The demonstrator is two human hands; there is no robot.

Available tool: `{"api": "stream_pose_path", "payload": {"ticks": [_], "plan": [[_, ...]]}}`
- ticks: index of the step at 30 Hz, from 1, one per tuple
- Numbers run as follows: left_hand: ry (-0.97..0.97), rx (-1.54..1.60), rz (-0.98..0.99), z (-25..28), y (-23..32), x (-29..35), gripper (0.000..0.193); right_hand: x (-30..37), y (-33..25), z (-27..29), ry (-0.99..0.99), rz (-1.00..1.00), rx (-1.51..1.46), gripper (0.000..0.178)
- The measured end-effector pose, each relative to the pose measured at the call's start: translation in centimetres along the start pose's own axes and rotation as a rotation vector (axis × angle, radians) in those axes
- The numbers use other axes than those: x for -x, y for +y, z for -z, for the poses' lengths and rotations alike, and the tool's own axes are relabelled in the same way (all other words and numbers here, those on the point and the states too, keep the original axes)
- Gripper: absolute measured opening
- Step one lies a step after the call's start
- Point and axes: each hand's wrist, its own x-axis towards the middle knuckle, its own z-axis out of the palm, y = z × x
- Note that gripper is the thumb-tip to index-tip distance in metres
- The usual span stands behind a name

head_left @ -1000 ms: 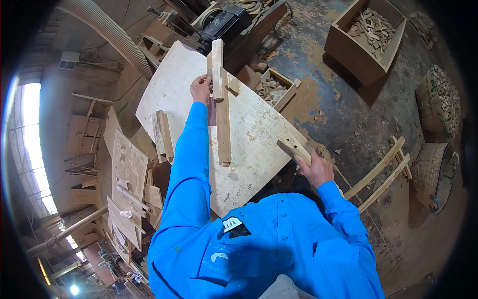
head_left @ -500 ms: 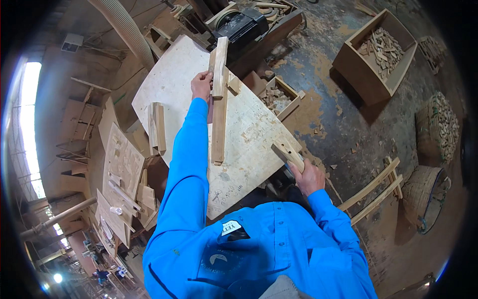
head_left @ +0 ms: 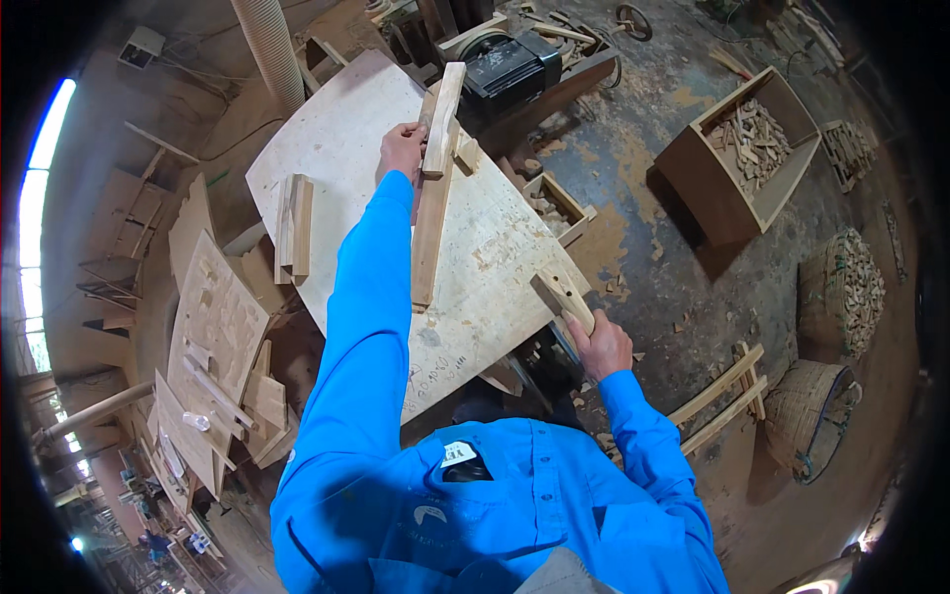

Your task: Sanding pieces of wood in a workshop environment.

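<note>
My left hand (head_left: 402, 150) reaches far across a pale board table (head_left: 485, 287). Its fingers are bent against the left side of a short wooden piece (head_left: 446, 114), which lies over a longer wooden strip (head_left: 429, 247). A small wooden block (head_left: 466, 153) sits against the right side of these pieces. At the table's right edge, my right hand (head_left: 604, 346) is closed round the near end of a wooden bar (head_left: 564, 294) with dark holes in its top. Part of that grip is hidden by the hand itself. Two wooden strips (head_left: 294, 228) lie together near the table's left edge.
Beyond the table stands a black motor (head_left: 511, 69), with a ribbed hose (head_left: 269, 59) to its left. On the right are a wooden box (head_left: 708, 188) of offcuts, a full basket (head_left: 826, 297), a tipped basket (head_left: 792, 411) and a wooden frame (head_left: 717, 381). Boards (head_left: 213, 327) lean at left.
The whole view has shifted slightly, with my head. Both hands stay at the same wooden pieces, and I see no clear movement of those pieces on the table.
</note>
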Motion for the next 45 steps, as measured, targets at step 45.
{"api": "stream_pose_path", "payload": {"ticks": [45], "plan": [[0.191, -0.518, -0.367, 2.7, 0.4, 3.7, 0.034, 1.0, -1.7, 3.1, -0.058, -0.109, 0.018, 0.064]]}}
